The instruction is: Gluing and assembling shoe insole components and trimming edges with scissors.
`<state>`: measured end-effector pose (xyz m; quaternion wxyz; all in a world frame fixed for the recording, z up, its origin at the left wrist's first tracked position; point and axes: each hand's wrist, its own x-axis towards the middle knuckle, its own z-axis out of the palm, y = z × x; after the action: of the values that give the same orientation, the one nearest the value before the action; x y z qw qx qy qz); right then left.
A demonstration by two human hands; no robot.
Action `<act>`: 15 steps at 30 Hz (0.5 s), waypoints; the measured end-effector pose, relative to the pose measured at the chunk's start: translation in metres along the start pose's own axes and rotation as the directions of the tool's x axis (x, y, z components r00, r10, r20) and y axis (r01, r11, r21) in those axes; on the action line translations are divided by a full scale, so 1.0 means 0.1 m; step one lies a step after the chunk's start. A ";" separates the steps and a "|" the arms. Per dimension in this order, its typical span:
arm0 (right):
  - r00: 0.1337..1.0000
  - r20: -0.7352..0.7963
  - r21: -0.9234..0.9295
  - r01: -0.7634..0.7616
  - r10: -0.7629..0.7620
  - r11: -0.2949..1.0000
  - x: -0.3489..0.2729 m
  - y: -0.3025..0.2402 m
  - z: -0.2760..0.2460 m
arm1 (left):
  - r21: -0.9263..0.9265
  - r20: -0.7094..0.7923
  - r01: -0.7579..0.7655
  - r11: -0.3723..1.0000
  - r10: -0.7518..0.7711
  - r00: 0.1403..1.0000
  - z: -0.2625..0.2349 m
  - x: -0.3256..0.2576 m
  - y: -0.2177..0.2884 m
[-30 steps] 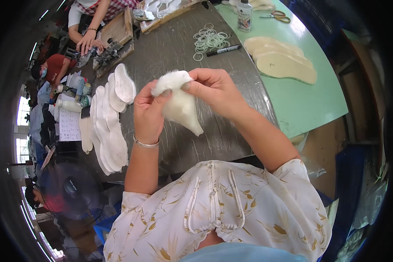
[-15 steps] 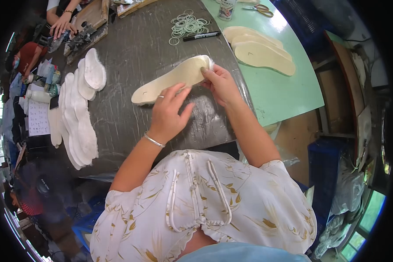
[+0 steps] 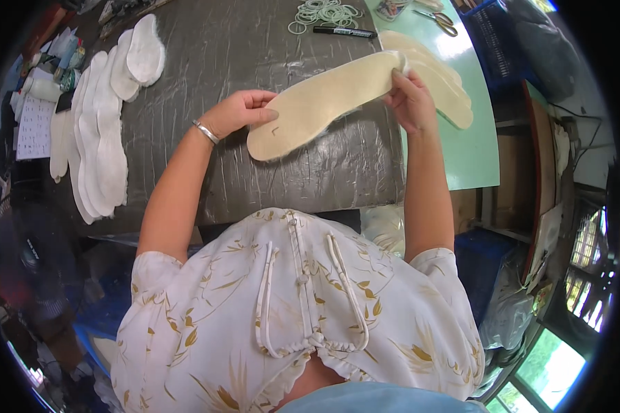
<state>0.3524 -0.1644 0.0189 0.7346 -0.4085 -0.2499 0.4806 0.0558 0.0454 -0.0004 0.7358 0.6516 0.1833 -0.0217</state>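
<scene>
A cream insole [image 3: 324,100] with a fuzzy white underside is held between my hands, raised above the dark table. My left hand [image 3: 244,112] grips its wider end near a small dark mark, thumb on top and fingers beneath. At the other end, my right hand [image 3: 411,100] pinches the tip, where a bit of white fleece shows. Behind that hand, several cream insoles [image 3: 444,89] lie stacked on the green surface. To the left, several white fleecy insoles [image 3: 107,144] overlap in a row.
Pale green rubber bands [image 3: 327,12] and a black marker [image 3: 344,32] lie at the back of the dark plastic-covered table [image 3: 186,131]. Scissors [image 3: 439,20] rest on the green tabletop [image 3: 479,155]. A written sheet [image 3: 34,127] is at the far left.
My left hand has gone from hovering over the insole to gripping its wider end. The insole now appears larger and farther right. The view has shifted, and the other person's hand has left it.
</scene>
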 end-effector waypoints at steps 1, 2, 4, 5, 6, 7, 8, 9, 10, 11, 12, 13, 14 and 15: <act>0.999 0.016 0.003 -0.029 0.029 1.000 0.01 0.00 -0.01 | -0.119 0.020 0.001 0.993 0.002 1.000 -0.04 -0.03 -0.03; 0.997 -0.079 -0.063 -0.016 0.011 0.998 0.02 -0.02 -0.02 | -0.235 0.038 0.001 0.972 0.009 0.999 -0.07 -0.05 -0.06; 0.965 -0.262 -0.154 -0.012 -0.030 0.988 0.02 -0.03 -0.01 | -0.365 0.017 0.009 0.931 -0.002 1.000 -0.06 -0.06 -0.05; 0.963 -0.268 -0.181 -0.042 -0.008 0.983 0.03 -0.01 -0.07 | -0.377 0.015 -0.003 0.926 0.009 1.000 -0.06 -0.09 -0.02; 0.962 -0.274 -0.211 -0.067 0.007 0.975 0.05 -0.01 -0.13 | -0.386 0.015 -0.017 0.922 0.025 1.000 -0.05 -0.10 0.00; 0.963 -0.268 -0.211 -0.076 0.017 0.975 0.05 0.02 -0.17 | -0.393 0.004 -0.018 0.920 0.022 1.000 -0.03 -0.11 -0.01; 0.959 -0.284 -0.216 -0.088 0.024 0.972 0.05 0.05 -0.22 | -0.386 -0.047 -0.023 0.922 0.006 0.999 -0.01 -0.12 -0.01; 0.954 -0.298 -0.222 -0.099 0.029 0.970 0.06 0.07 -0.20 | -0.378 -0.099 -0.029 0.925 -0.009 0.995 0.01 -0.13 -0.02; 0.920 -0.392 -0.233 -0.131 0.030 0.964 0.06 0.10 -0.15 | -0.377 -0.122 -0.037 0.925 -0.010 0.993 0.01 -0.13 -0.02; 0.923 -0.380 -0.224 -0.150 0.056 0.963 0.06 0.13 -0.17 | -0.359 -0.149 -0.046 0.932 -0.009 0.989 0.02 -0.15 -0.03; 0.925 -0.373 -0.219 -0.165 0.074 0.962 0.05 0.15 -0.24 | -0.340 -0.168 -0.055 0.939 -0.003 0.986 0.05 -0.15 0.02; 0.911 -0.404 -0.236 -0.188 0.080 0.953 0.05 0.18 -0.29 | -0.342 -0.174 -0.063 0.937 0.002 0.985 0.07 -0.15 0.05; 0.920 -0.385 -0.242 -0.181 0.076 0.953 0.03 0.20 -0.34 | -0.330 -0.190 -0.074 0.941 0.011 0.982 0.09 -0.14 0.08; 0.915 -0.397 -0.221 -0.179 0.079 0.959 -0.01 0.19 -0.31 | -0.317 -0.202 -0.086 0.945 0.022 0.979 0.12 -0.13 0.12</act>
<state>0.3661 -0.1723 -0.0141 0.6777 -0.6003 -0.1326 0.4034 0.0496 0.0330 0.0160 0.8114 0.5258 0.2379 0.0930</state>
